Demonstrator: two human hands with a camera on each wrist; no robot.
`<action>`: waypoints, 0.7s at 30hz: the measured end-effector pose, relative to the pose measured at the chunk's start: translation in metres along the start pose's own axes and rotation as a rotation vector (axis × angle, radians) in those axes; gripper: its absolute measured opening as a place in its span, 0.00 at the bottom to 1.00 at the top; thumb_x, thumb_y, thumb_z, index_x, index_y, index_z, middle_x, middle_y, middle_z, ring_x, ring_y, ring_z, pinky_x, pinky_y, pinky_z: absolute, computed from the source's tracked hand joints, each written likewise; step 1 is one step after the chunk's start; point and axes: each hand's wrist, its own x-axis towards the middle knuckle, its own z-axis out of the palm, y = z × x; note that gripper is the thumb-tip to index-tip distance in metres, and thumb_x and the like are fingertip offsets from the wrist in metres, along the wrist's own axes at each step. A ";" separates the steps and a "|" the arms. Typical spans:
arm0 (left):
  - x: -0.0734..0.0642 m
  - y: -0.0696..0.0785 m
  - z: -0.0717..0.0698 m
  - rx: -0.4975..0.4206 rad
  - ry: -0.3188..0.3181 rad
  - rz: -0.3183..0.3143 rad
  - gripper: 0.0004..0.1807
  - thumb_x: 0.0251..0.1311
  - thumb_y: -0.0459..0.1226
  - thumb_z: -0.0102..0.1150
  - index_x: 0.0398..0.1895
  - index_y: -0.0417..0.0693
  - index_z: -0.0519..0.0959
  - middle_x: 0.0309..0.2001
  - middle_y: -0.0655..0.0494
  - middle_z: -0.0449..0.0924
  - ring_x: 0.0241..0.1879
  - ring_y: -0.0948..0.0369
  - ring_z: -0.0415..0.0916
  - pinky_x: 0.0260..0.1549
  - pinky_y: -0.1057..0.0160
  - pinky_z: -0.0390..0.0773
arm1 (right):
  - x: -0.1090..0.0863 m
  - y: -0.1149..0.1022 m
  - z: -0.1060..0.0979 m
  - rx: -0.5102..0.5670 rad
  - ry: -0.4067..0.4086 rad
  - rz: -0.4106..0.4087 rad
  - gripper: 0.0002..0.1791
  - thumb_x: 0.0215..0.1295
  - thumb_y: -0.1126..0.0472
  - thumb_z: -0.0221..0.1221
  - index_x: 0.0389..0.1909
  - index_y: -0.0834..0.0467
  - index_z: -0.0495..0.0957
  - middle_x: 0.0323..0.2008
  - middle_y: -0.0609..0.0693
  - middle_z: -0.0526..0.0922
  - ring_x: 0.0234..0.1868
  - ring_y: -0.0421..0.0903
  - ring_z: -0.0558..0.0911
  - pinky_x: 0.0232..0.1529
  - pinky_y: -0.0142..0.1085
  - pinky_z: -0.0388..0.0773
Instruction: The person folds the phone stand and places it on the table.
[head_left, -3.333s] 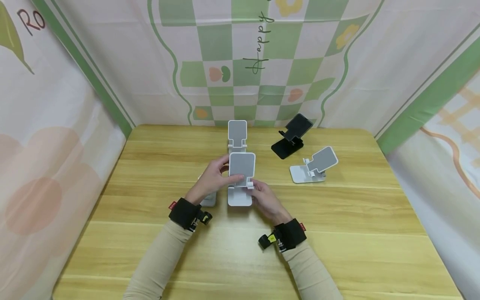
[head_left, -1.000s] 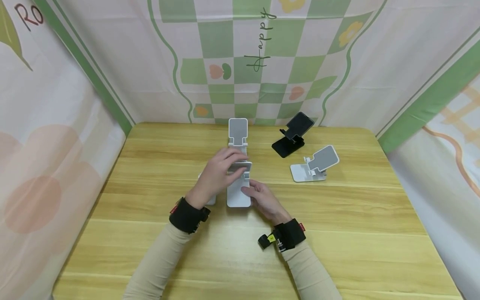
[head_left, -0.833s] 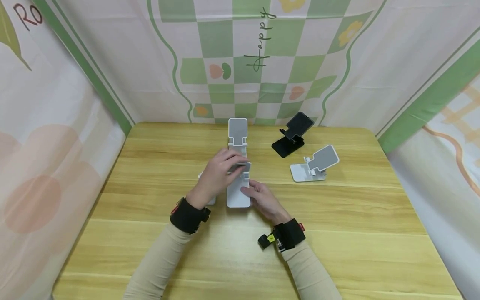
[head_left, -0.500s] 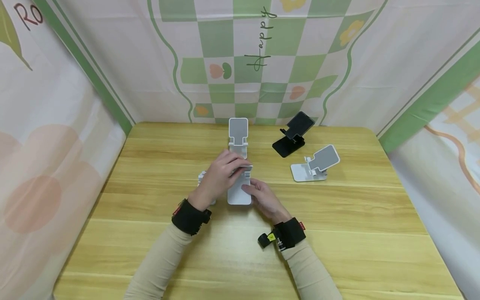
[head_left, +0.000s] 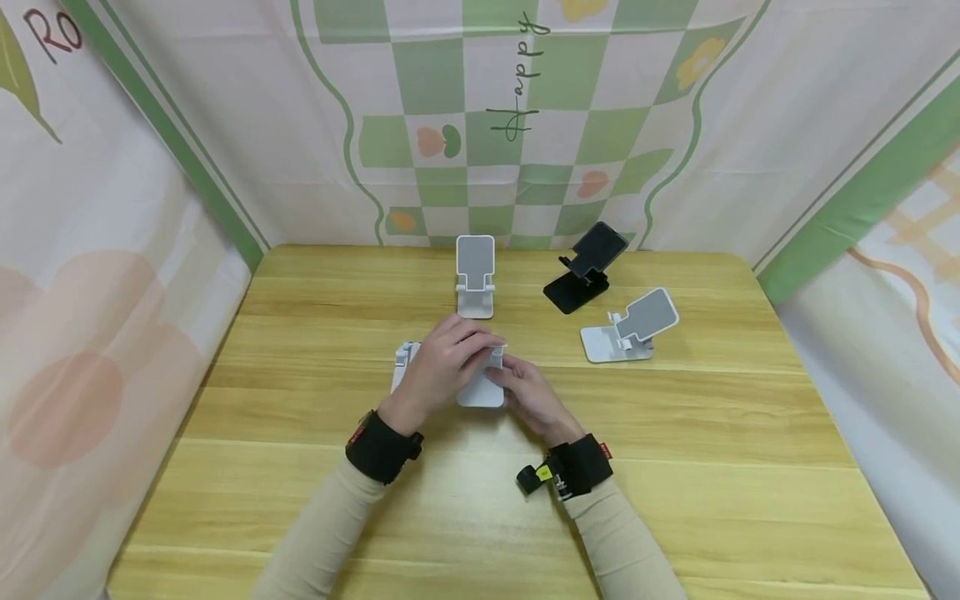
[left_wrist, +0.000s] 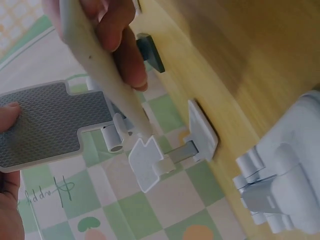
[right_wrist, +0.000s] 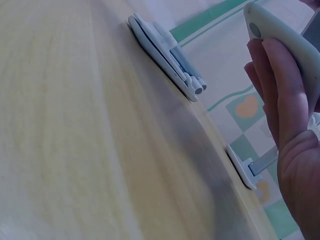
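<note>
A white phone stand (head_left: 480, 393) is held off the table between both hands in the head view. My left hand (head_left: 442, 362) pinches its upper plate; in the left wrist view the thumb lies on the grey ribbed pad (left_wrist: 50, 125). My right hand (head_left: 534, 398) grips the flat base by its right edge, thumb on top and fingers underneath, as the right wrist view shows on the base (right_wrist: 282, 37). The plate is tilted down toward the base, and my left hand hides much of the hinge. Beside my left hand lies a folded white phone stand (head_left: 402, 358).
Behind the hands stands an unfolded white phone stand (head_left: 476, 265). A black phone stand (head_left: 598, 250) is at the back right, with another unfolded white phone stand (head_left: 649, 315) in front of it. Patterned cloth (head_left: 495, 200) walls the wooden table (head_left: 712, 467) at back and sides.
The upper plate, which faced up with its grey pad showing, has tilted down toward the base. My left hand has moved over it and slightly toward me; the right hand keeps its grip.
</note>
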 end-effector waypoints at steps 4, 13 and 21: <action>-0.005 0.001 0.000 0.014 0.012 0.016 0.09 0.53 0.31 0.64 0.38 0.46 0.84 0.38 0.55 0.82 0.41 0.61 0.73 0.43 0.65 0.76 | 0.001 0.002 0.000 0.010 -0.006 -0.022 0.26 0.71 0.60 0.49 0.65 0.71 0.61 0.53 0.57 0.78 0.50 0.49 0.79 0.48 0.37 0.80; -0.015 0.005 0.004 0.049 0.006 0.030 0.09 0.52 0.30 0.64 0.38 0.46 0.85 0.38 0.56 0.82 0.40 0.62 0.73 0.42 0.67 0.76 | 0.001 0.003 0.000 -0.001 0.004 -0.042 0.25 0.72 0.62 0.46 0.65 0.73 0.59 0.55 0.58 0.77 0.51 0.48 0.78 0.48 0.35 0.79; -0.022 0.008 0.010 0.061 0.003 0.032 0.08 0.52 0.31 0.64 0.37 0.47 0.85 0.36 0.56 0.81 0.39 0.63 0.73 0.43 0.68 0.76 | 0.001 0.001 0.002 0.032 0.050 -0.003 0.24 0.72 0.66 0.43 0.65 0.72 0.59 0.57 0.63 0.73 0.50 0.47 0.79 0.45 0.35 0.80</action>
